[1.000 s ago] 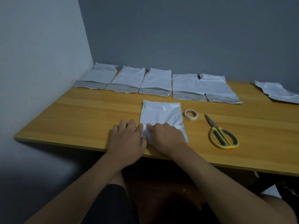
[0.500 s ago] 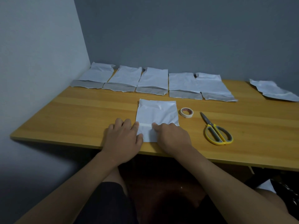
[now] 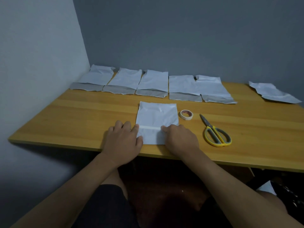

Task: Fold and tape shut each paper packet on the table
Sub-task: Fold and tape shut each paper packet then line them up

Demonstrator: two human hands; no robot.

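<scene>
Packet [image 3: 157,119] lies at near tabletop [image 3: 82,116] edge, tape strip [image 3: 150,128] across its fold. Our left hand [image 3: 122,140] and right hand [image 3: 180,139] press flat, gripping nothing. We'd rub outward from the strip's middle to seat both ends.

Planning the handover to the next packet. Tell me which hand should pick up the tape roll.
Right. The right hand lies nearest the tape roll, which sits just right of the taped packet; the left hand would probably have to cross it.
</scene>
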